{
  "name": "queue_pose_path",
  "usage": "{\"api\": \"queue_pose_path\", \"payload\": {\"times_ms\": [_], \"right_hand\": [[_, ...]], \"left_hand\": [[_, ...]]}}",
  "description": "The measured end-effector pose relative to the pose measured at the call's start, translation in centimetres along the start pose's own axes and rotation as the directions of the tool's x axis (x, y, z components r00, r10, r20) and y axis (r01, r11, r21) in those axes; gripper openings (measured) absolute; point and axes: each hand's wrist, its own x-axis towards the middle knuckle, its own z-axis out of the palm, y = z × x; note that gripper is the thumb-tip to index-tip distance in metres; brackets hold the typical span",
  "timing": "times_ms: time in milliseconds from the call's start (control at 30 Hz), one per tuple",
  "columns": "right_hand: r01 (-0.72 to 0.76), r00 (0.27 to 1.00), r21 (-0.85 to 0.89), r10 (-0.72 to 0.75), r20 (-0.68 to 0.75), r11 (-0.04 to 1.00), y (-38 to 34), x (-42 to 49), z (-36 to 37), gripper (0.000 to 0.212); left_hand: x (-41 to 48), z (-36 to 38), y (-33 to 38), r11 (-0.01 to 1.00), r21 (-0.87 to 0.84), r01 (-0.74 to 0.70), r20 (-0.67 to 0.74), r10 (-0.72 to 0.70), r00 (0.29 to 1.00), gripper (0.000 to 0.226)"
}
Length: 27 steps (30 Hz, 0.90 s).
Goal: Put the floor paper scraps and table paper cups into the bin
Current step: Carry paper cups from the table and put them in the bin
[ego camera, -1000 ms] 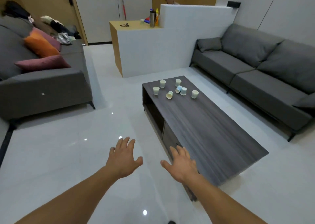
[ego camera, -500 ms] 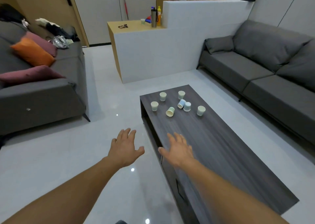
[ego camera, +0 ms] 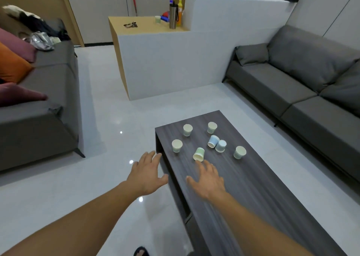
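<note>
We hold both hands out flat, fingers spread and holding nothing. Our left hand point(ego camera: 146, 175) hovers over the white floor point(ego camera: 93, 178) just beside the dark coffee table's point(ego camera: 257, 201) left edge. Our right hand point(ego camera: 207, 179) is above the tabletop, near a tipped green cup point(ego camera: 199, 154). Seven paper cups point(ego camera: 188, 129) cluster at the table's far end. Two lie on their sides, the others stand, one blue cup point(ego camera: 221, 145) perhaps upside down, though blur leaves that unsure.
</note>
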Motion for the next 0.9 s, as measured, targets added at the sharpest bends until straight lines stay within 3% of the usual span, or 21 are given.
{"api": "queue_pose_path", "payload": {"times_ms": [300,600,900], "right_hand": [[-0.126,0.99,0.053,0.122,0.069,0.991,0.7,12.3,-0.6,0.073],[-0.235,0.961,0.063,0.223,0.163,0.97,4.7,27.1,1.5,0.074],[-0.4,0.894,0.022,0.384,0.231,0.916,8.8,37.5,9.5,0.077]], "left_hand": [[14.0,-1.3,-0.6,0.996,0.046,-0.079,0.104,0.074,0.992,0.081],[27.5,2.6,-0.5,0.999,0.042,-0.013,0.194,0.005,0.981,0.08],[37.0,9.9,-3.6,0.999,0.026,0.026,0.236,-0.031,0.971,0.078]]}}
